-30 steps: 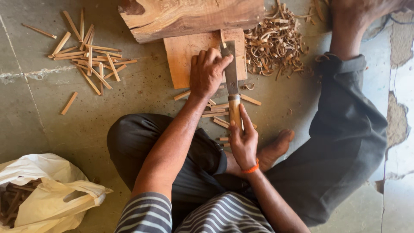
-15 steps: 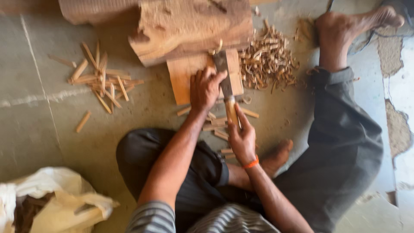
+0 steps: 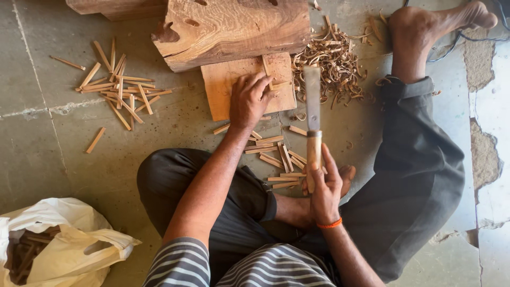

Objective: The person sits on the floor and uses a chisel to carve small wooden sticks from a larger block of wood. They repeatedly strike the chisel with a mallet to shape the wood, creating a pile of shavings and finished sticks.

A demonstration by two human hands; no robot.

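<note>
Here right hand (image 3: 325, 192) grips knife (image 3: 312, 114) by its handle, blade raised; left hand (image 3: 249, 99), fingers curled, holds stick (image 3: 268, 69) on board (image 3: 223, 95).

One head-worn camera looks steeply down, close above the wooden chopping board (image 3: 234, 90) just beyond the person's lap.

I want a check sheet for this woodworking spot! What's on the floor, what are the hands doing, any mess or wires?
Surface: grey concrete floor, cracked at right.
Job's things: flat board; thin stick held upright on it; knife, wooden handle.
Clutter: stick pile; cut sticks; curly shavings; white bag holding wood.
Hands: left hand steadies the stick; right hand grips the knife, raised.
Cables: dark cable, top right.
Surroundings: big log; bare foot.
</note>
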